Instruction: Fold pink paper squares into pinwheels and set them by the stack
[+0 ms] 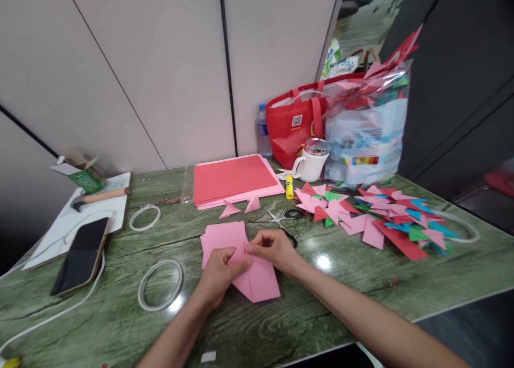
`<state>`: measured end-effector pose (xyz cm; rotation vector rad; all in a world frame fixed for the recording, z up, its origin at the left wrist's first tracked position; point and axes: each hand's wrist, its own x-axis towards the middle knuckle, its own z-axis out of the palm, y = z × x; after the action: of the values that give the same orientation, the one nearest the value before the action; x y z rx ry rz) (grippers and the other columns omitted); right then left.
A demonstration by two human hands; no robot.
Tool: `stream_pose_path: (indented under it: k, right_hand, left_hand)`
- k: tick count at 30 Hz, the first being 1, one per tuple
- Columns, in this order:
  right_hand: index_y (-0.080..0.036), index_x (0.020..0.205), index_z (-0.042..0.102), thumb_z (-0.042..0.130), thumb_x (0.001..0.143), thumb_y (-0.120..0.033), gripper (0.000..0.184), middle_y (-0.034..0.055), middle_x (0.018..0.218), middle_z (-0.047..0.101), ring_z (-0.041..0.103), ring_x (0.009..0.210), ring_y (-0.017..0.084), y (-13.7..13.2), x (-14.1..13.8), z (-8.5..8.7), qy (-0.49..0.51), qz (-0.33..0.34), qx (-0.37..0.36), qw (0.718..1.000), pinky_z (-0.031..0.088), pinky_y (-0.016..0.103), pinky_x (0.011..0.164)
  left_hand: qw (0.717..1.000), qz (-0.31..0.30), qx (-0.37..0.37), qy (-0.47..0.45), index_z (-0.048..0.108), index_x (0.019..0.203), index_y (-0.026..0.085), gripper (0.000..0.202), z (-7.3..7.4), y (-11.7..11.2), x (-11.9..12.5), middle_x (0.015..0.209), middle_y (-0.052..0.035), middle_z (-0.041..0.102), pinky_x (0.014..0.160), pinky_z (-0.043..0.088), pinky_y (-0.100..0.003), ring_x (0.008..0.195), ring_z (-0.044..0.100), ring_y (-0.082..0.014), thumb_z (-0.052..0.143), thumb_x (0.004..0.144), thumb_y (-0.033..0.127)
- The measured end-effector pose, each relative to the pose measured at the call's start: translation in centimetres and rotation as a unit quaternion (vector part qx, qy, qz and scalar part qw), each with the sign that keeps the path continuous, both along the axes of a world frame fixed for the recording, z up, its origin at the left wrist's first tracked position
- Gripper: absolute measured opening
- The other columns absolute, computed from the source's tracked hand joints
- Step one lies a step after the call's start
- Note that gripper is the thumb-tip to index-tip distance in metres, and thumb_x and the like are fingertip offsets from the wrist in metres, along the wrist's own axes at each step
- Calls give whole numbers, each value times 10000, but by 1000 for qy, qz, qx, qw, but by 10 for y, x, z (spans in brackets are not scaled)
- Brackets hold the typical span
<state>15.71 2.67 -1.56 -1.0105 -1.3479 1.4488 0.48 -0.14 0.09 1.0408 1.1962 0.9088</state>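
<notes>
Where our two bare hands meet: with the right hand (277,250) we pinch a folded sheet of pink paper (263,285) between thumb and fingertips; the thumb of our left hand (219,274) lies on it, but we cannot tell whether its fingers grip.
Place of the folded sheet: it lies over one pile of pink cut paper (220,237), on the green marbled table (305,314).
Counted near us: two small pink folded pieces (229,210), one pair of black-handled scissors (283,218), one yellow glue stick (289,188) and, to the left, two flat white rings (141,287).
Heaps: two of folded paper; the nearer (331,204) is pink, red and green, the farther (409,212) has also blue.
Toward the wall: one stack of red and pink sheets (235,178), one white lidded mug (311,164), one blue-capped bottle (263,135), one red bag (291,135) and one clear plastic bag (363,143).
Left side: one black phone (82,255), one wooden-handled hammer (102,195) and one green-and-white box (90,179).
In the way: one scissor loop stands just beside our right hand.
Hard to see: our hands cover part of the sheet, the heaped pieces overlap too much for counting, and a yellow object (12,362) is cut off at the lower left corner.
</notes>
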Motion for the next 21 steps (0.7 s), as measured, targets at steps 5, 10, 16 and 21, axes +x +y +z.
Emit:
stream_pose_path:
  k: [5,10,16,21]
  right_hand:
    - [-163,884,616,776,531,-314,416,6,775,648,584,662,132,1,0,3,46,25,-39,998,451,259,628]
    - [-154,785,604,761,531,-297,331,12,718,645,584,627,138,6,1,2,92,-66,-66,991,473,265,606]
    - [-166,807,623,721,584,-326,292,38,775,676,613,709,165,14,7,-2,106,-132,0,986,480,308,700]
    - [-162,815,642,687,648,-351,256,54,796,682,618,735,179,10,5,-2,53,-86,22,995,478,323,715]
  left_hand:
    - [985,142,43,-84,666,751,111,287,0,5,-3,639,-16,642,529,423,-234,541,533,-123,755,570,315]
    - [979,152,52,-121,673,850,120,339,1,9,-4,729,-45,686,606,467,-257,633,592,-153,769,560,267]
    - [991,75,2,-115,625,1057,131,542,8,8,-5,750,-59,683,570,473,-246,575,594,-132,780,559,282]
    - [995,12,-20,-101,689,785,99,297,8,7,-5,671,-49,664,524,432,-213,551,556,-115,751,602,325]
